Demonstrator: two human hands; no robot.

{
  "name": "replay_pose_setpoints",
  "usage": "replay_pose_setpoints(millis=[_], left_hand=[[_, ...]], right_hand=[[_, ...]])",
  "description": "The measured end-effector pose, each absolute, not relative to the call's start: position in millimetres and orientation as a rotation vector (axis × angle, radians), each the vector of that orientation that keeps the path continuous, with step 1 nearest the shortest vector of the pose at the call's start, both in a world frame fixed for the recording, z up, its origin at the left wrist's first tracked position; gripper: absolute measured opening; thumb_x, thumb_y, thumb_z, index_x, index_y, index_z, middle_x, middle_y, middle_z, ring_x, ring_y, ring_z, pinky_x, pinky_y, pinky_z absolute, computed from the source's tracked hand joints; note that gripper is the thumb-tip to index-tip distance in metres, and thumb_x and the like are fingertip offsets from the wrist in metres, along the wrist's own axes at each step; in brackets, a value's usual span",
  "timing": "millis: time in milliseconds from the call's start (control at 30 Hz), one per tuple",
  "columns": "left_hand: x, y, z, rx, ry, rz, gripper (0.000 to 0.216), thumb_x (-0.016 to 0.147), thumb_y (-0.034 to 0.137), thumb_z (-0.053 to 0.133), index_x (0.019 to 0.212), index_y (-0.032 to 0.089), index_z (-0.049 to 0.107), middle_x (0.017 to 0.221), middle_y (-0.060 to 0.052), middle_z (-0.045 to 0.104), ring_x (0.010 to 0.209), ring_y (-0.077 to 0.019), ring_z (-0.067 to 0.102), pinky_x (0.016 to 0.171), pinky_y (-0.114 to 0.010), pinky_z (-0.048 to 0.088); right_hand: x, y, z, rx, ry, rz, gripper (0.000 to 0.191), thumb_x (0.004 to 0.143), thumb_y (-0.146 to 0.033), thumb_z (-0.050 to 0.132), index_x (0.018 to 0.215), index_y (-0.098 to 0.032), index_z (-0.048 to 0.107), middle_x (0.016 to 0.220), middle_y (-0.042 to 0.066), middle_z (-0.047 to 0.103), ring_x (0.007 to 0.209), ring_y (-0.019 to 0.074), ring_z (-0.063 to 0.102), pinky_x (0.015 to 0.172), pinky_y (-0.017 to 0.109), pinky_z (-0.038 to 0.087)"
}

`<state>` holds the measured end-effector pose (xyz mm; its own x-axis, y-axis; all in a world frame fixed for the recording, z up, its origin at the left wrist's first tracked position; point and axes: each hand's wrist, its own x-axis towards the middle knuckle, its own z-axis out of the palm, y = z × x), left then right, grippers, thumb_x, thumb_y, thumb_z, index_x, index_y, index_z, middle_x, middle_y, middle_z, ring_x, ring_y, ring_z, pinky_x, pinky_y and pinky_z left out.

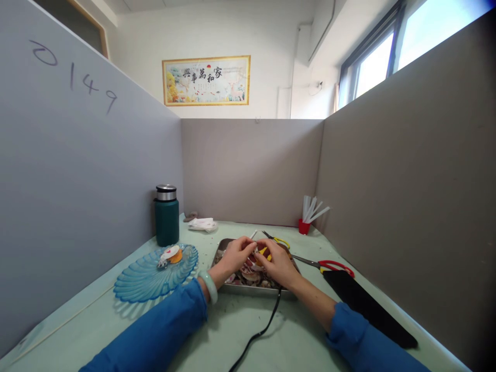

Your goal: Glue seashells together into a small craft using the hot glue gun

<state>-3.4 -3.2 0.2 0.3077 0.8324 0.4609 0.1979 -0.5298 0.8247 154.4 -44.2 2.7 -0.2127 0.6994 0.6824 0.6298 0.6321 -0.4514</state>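
Observation:
My left hand [239, 254] and my right hand [276, 262] meet over a metal tray [248, 291] filled with shells [251, 276]. The fingers of both are pinched together around something small, mostly hidden by the fingertips. Just above them a thin white stick [253, 234] points up; whether it is held I cannot tell. Beside my right fingers a yellow piece [265, 252] shows among the shells, its kind hidden. A black cord [267, 326] runs from the tray near my right wrist toward the front edge.
On the left, a blue scalloped glass plate [135, 281] carries small items, with a green bottle [167, 222] behind it. Tissue pack [203, 224] stands at the back. Red-handled scissors [336, 266], yellow-handled pliers [282, 241], a black flat strip [368, 307] and a red cup [304, 227] of white sticks lie right.

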Motion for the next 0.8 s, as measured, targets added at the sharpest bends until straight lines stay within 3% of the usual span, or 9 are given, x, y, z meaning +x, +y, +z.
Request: replay_pose_setpoints(millis=[800], left_hand=[[-1.9,-4.6,2.2,1.941,0.963,1.191,0.036,0.08,0.047,0.048,0.084,0.013,0.06,0.072,-0.003,0.061,0.057,-0.0125,0.06,0.049,-0.02,0.046]], right_hand=[[154.2,-41.7,1.7,-1.035,-1.903,0.133,0.019,0.084,-0.022,0.05,0.1,-0.019,0.059,0.092,0.005,0.062,0.079,0.016,0.058,0.072,0.028,0.045]])
